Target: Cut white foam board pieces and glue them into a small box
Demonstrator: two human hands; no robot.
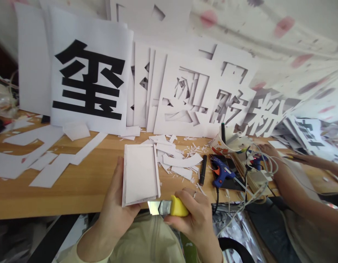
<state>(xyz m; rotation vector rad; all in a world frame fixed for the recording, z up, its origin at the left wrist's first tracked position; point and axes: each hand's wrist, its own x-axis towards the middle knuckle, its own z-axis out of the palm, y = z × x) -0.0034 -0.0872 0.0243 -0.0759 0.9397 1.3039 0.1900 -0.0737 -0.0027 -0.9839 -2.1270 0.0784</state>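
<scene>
Printed sheet: I see a black-character sheet (89,82) propped at the back left.
Left hand: my left hand (116,204) grips the white foam panel (140,174), held over the table edge (61,204).
Right hand: my right hand (193,215) is closed around the yellow utility knife (169,207), blade at the panel's lower edge.
Glue gun: blue glue gun (222,171) lies right of centre.
Co-worker: another person's hand (267,150) rests near the cables, far right.

One white foam piece (140,174), one yellow utility knife (169,207), one blue glue gun (222,171), one paper cup (225,145).

head camera looks down, close over desk (83,190).
</scene>
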